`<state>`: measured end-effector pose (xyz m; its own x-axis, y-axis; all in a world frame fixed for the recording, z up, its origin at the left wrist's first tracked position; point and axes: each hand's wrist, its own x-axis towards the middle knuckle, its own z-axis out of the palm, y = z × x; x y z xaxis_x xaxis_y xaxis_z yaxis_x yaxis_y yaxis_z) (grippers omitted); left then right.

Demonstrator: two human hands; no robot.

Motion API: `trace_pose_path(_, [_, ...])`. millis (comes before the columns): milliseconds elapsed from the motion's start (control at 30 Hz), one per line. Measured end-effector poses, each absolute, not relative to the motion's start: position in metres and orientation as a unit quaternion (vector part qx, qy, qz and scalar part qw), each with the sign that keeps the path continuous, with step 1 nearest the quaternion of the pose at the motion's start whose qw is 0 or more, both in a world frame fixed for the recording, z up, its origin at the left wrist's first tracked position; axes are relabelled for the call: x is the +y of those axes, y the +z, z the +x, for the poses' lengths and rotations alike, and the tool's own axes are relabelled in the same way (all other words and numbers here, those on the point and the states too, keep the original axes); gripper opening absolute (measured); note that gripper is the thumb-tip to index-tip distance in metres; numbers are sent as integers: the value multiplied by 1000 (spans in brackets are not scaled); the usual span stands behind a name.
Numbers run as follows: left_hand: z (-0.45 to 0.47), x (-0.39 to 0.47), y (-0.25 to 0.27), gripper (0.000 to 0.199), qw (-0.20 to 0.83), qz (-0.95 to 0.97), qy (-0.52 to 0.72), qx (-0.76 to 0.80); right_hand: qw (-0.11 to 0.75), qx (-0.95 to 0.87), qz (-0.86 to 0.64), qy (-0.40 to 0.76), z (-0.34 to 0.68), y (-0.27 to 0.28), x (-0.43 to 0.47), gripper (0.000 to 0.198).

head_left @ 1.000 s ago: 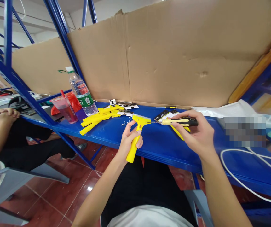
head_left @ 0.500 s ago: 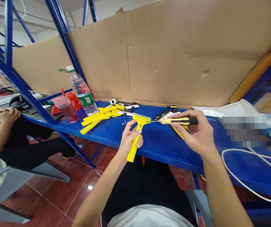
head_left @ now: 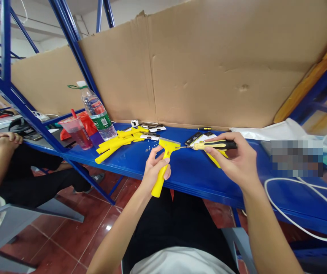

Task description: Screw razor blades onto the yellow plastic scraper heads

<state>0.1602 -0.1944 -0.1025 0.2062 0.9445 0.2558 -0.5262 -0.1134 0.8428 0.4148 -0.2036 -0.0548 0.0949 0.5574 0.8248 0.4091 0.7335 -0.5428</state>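
Observation:
My left hand [head_left: 155,169] is wrapped round the handle of a yellow scraper [head_left: 160,182], which is held tilted above the table's front edge with its metal-edged head up. In my right hand [head_left: 239,160] is a screwdriver [head_left: 213,145] with a cream and black handle, lying nearly level. Its shaft points left, and the tip meets the right end of the scraper head. Small screws [head_left: 151,147] lie scattered on the blue table [head_left: 186,171] behind my left hand. More yellow scraper handles [head_left: 118,142] are piled to the left. Behind the screwdriver are black-and-white packets [head_left: 196,138] and another yellow piece [head_left: 215,160].
A large water bottle [head_left: 102,120] and a red drink cup [head_left: 79,133] stand at the left. A second screwdriver [head_left: 205,128] lies by the cardboard wall [head_left: 197,68]. White cable [head_left: 269,201] loops at the right. Another person's clasped hands [head_left: 6,140] are at far left.
The view has shifted slightly. Both hands keep their grips, and the screwdriver tip stays at the scraper head's right end.

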Motion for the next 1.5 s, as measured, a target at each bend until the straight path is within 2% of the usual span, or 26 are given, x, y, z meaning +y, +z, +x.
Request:
trace_pose_path(267, [160,-195,-104,51,618,467,589,230,645,-653,-392,58,412,-54,-206,30])
trace_pose_path(567, [160,-193,-106,52,612,472,591,231,662,-572,-451,175,408,-52,-205,37])
trace_pose_path(800, [162,-196,-107,48,595,482,598,240,675,-558,-462,137,397,-47,-212,35])
trace_pose_path(933, [162,-197,-108,47,592,487,597,237,695,-547,-456,101,394,-47,-214,43])
trace_pose_path(1067, [160,-196,-107,48,594,491,595,229,678,-552,-475,103,398,-49,-213,36])
trace_pose_path(1300, [153,-193,-107,45,577,503,603,225,636,-578,-501,99,403,-50,-213,36])
trace_pose_path(1500, [151,-194,-109,46,558,524,600,233,636,-575,-505,100,400,-48,-214,38])
